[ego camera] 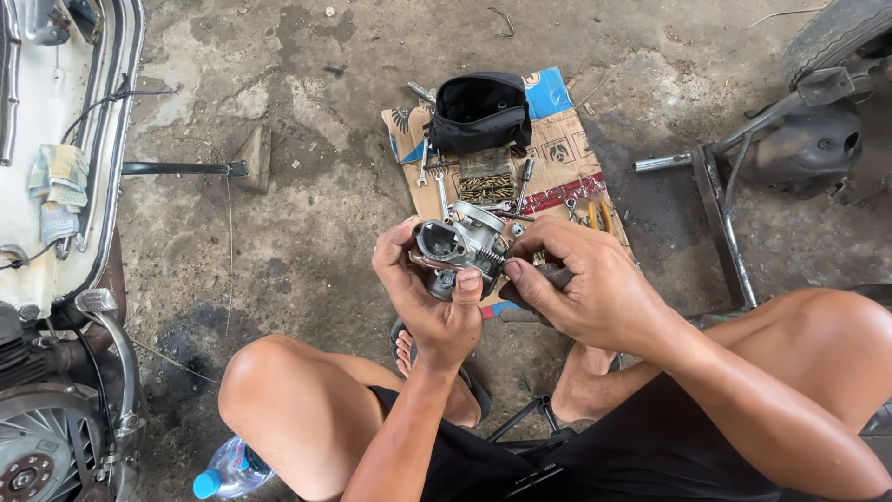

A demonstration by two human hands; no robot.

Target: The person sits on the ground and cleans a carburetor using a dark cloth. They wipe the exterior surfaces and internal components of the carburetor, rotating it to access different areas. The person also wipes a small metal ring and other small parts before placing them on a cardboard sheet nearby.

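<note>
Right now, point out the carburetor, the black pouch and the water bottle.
carburetor (462,240), head view, on its metal body between the two hands.
black pouch (480,113), head view, on its open front.
water bottle (232,469), head view, on its clear body above the blue cap.

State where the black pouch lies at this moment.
In the head view, the black pouch sits open at the far end of the cardboard sheet, just beyond the scattered wrenches.

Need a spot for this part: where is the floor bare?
Bare floor between the cardboard and the white scooter. The cardboard is crowded with a pouch, wrenches and screws.
</note>
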